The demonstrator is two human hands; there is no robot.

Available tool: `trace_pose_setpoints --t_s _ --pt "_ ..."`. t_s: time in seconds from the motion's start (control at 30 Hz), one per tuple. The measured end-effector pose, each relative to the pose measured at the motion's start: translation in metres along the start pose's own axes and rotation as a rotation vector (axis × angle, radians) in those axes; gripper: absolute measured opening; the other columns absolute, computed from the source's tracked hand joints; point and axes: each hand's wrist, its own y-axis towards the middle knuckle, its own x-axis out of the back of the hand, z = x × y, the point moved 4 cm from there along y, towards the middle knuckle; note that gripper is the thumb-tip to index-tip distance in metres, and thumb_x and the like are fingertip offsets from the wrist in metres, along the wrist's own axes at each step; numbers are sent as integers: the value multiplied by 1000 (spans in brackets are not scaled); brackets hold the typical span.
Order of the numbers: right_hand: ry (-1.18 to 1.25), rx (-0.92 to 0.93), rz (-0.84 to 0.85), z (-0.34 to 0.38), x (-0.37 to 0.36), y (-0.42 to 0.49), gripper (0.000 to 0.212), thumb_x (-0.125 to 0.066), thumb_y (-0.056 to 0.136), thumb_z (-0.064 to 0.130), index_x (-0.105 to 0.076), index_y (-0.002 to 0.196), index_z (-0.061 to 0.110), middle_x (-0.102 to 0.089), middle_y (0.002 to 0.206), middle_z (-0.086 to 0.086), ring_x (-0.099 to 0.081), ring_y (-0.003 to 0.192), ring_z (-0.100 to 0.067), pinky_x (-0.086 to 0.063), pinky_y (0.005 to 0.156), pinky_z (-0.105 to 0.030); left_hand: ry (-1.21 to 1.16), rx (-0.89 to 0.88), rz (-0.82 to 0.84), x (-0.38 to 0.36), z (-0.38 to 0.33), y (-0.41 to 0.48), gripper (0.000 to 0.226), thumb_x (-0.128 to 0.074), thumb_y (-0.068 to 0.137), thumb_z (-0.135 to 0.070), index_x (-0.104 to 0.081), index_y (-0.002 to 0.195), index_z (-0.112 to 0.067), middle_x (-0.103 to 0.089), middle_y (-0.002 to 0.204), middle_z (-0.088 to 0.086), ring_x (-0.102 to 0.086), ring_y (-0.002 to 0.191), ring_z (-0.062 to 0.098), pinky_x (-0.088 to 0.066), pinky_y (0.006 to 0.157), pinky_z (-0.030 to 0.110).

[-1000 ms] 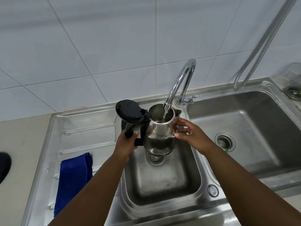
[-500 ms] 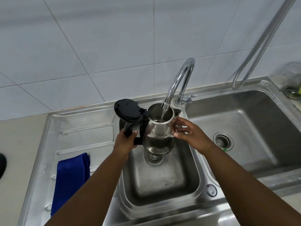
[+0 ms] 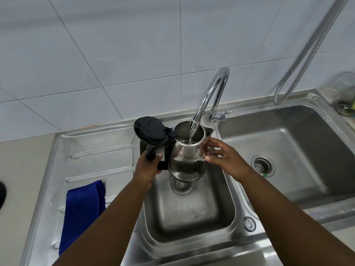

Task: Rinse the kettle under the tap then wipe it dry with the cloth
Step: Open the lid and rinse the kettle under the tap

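Head view: left hand (image 3: pixel 147 167) grips the kettle (image 3: pixel 187 160) handle, right hand (image 3: pixel 225 160) fingertips spread against its side under the tap (image 3: pixel 209 95).

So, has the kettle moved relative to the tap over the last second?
No. The kettle sits under the tap spout as before, water running into its open mouth.
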Motion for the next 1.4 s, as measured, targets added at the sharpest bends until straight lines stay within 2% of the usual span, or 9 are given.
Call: trace_pose_setpoints --t_s 0.17,0.33,0.5,0.93,1.0,1.1,1.2,1.3,1.4 --pt "-3 2 1 3 2 -1 65 -78 82 8 -55 134 37 -66 124 10 -66 110 -8 -53 91 -24 -1 -2 11 -2 0 -1 35 -66 93 -19 -57 125 -11 -64 107 8 -66 102 27 -59 78 42" --pt "-15 -6 0 5 3 -3 66 -78 82 9 -54 139 33 -65 124 13 -65 110 -6 -52 86 -18 -2 5 12 -4 -1 -2 33 -66 93 -17 -57 124 -12 -64 112 9 -65 104 27 -59 82 44" --pt "-19 -8 -5 5 4 -1 64 -79 82 9 -54 131 41 -65 125 12 -65 113 -11 -52 96 -31 0 16 15 -4 -3 -3 32 -65 93 -14 -56 124 -12 -64 112 10 -65 102 25 -59 87 47" --pt "-76 -6 -19 6 6 0 62 -78 82 12 -54 132 39 -66 126 10 -60 120 -9 -48 100 -32 -20 26 29 -2 -4 -5 27 -62 94 -9 -57 120 -15 -64 109 7 -64 103 26 -57 90 49" --pt "-129 -15 -95 8 15 4 63 -76 84 10 -52 140 26 -61 134 4 -56 125 -14 -45 98 -30 -26 22 34 -2 -5 -6 27 -62 94 -9 -57 119 -17 -64 108 6 -65 103 26 -57 90 49" --pt "-307 61 -345 18 35 12 59 -73 85 7 -52 140 14 -56 139 -6 -55 127 -20 -44 95 -27 -20 14 37 -2 -5 -6 30 -63 93 -11 -58 122 -16 -65 112 7 -65 104 27 -58 87 46" --pt "-597 231 -488 31 49 18 61 -67 86 5 -46 143 6 -44 145 -14 -48 131 -31 -45 108 -43 -11 16 30 -1 -5 -6 32 -63 94 -11 -57 125 -16 -65 116 9 -65 105 26 -58 87 47" --pt "-893 269 -443 38 49 26 76 -63 86 7 -29 153 2 -19 163 -15 -21 148 -36 -24 117 -38 -16 26 35 -2 -4 -8 32 -62 94 -11 -56 125 -16 -64 116 8 -64 105 25 -57 90 48" --pt "-1113 241 -333 39 40 34 85 -62 87 12 -15 157 3 -1 167 -12 0 154 -36 -21 120 -44 -19 22 39 -2 -4 -8 31 -62 95 -11 -56 125 -16 -64 116 9 -64 106 26 -57 90 48"
